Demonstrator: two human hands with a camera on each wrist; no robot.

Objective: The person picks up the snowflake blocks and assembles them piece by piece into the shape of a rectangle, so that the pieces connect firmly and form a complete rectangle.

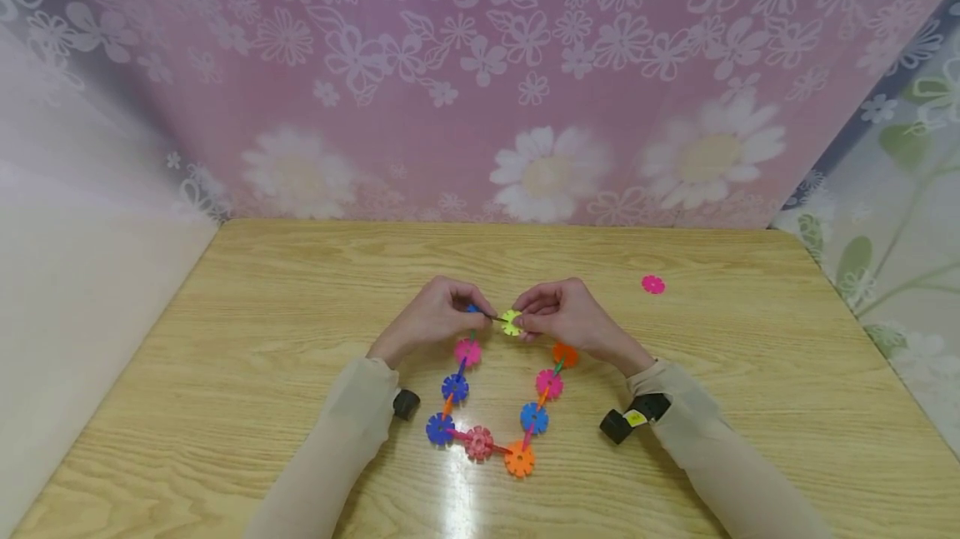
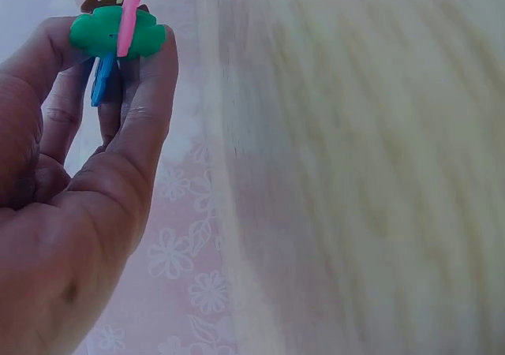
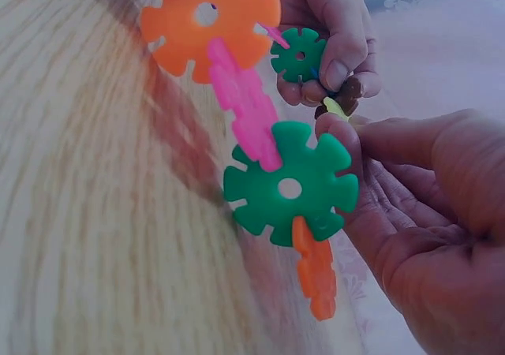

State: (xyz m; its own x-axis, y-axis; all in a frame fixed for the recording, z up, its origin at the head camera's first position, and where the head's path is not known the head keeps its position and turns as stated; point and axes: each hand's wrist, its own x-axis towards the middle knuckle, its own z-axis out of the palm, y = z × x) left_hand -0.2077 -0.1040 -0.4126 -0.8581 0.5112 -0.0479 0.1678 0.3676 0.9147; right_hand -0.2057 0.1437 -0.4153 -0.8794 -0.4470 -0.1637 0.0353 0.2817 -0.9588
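Note:
A chain of colourful notched plastic discs lies bent in a U on the table, with an orange disc (image 1: 520,459) at its near corner. My left hand (image 1: 442,311) pinches the chain's far left end, around a green disc (image 2: 118,33) and a blue disc (image 1: 472,309). My right hand (image 1: 561,314) pinches a yellow notched disc (image 1: 512,322) between thumb and fingers. Between the hands, a brown disc (image 3: 349,87) meets the yellow one; how deep the slots engage is hidden. Beside the right hand hangs the chain's other end, with a green disc (image 3: 290,184) and an orange disc (image 3: 316,270).
One loose pink disc (image 1: 653,284) lies at the far right of the wooden table (image 1: 300,272). Flowered cloth (image 1: 420,147) rises behind the table's far edge. Black straps with small devices (image 1: 617,426) sit on both wrists.

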